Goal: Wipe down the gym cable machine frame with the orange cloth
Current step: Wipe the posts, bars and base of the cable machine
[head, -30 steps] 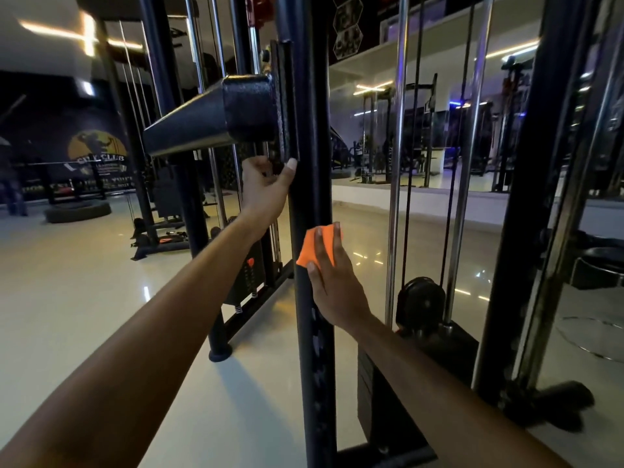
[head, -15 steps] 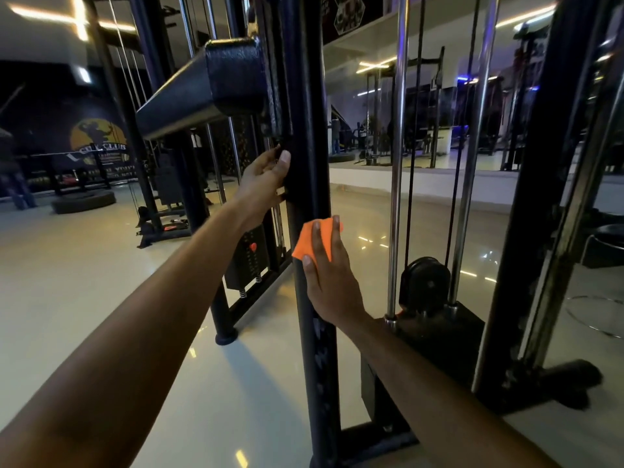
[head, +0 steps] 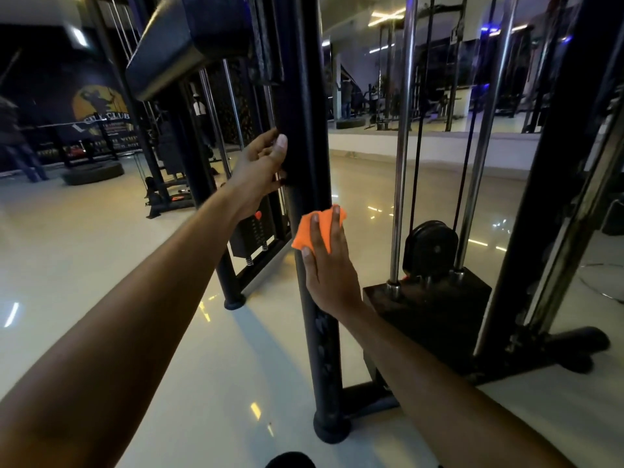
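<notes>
Nearest the camera, two bare forearms reach forward from the lower corners of the view. The right hand [head: 332, 275] lies flat against the black upright post [head: 312, 157] of the cable machine frame, its fingers [head: 335, 224] straight and close together, pressing the orange cloth [head: 309, 233] onto the post's front face. The cloth sits folded under the fingertips, at about mid-height of the post, with its left and upper edges showing beyond the hand.

Higher on the same post, the left hand [head: 258, 170] holds the post's left edge: thumb laid on the front face, the other fingers curled round behind it, largely hidden.

The post stands on a round foot on the glossy pale floor [head: 101, 265]. Right of it, just behind, a black weight stack [head: 429, 309] carries two chrome guide rods [head: 401, 157] and a black pulley wheel [head: 430, 246]. A padded black arm [head: 175, 45] projects from the post's upper left.

Farther off: a large tyre [head: 93, 173] on the floor at left, and a wall logo [head: 99, 104], partly legible.
</notes>
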